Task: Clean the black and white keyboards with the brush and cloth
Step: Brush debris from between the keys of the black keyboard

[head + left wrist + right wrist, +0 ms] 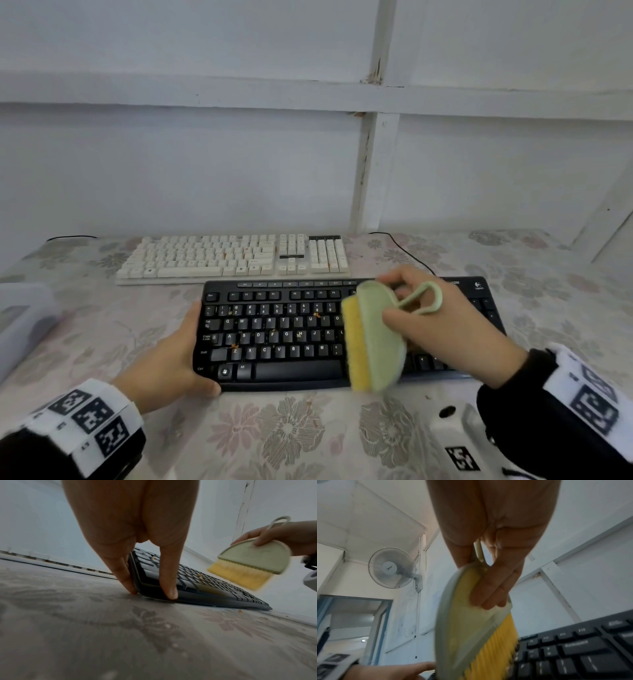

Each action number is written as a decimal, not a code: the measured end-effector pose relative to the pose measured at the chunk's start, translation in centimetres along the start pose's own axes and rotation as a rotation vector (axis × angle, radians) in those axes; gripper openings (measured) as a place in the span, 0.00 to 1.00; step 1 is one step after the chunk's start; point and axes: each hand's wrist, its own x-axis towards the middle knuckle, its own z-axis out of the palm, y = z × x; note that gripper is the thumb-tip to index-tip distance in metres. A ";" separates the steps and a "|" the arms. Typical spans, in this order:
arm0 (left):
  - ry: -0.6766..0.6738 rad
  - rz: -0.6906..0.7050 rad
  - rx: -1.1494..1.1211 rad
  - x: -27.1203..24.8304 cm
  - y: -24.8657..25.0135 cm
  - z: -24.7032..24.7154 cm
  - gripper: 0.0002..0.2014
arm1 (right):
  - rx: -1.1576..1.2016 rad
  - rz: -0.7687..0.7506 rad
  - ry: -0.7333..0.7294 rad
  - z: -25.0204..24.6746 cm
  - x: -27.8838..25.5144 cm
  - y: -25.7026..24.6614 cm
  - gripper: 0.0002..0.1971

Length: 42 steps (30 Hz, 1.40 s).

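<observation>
Two hands: left [171, 363] braces keyboard [291, 371] edge; right [445, 325], brush [376, 335]

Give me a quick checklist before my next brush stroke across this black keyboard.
1. Black keyboard steadied: left hand presses against its left front corner, ok.
2. Brush held: right hand pinches its green body, ok.
3. Yellow bristles aimed at the keys: ok.
4. Bristles touching the keys: blurred, cannot tell.
5. Keys clean: orange crumbs lie on several, not ok.
6. White keyboard out of the way: behind, ok.
</observation>
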 end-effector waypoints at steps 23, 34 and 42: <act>-0.005 0.005 0.001 -0.1 0.2 -0.1 0.61 | 0.066 0.019 0.111 0.4 3.3 -0.4 0.17; -0.008 0.004 -0.012 0.0 -0.1 -0.2 0.61 | 0.029 0.094 -0.225 2.1 -0.9 1.1 0.12; -0.006 0.006 0.004 -0.1 0.1 -0.2 0.61 | 0.120 0.025 0.067 1.1 2.4 -0.7 0.15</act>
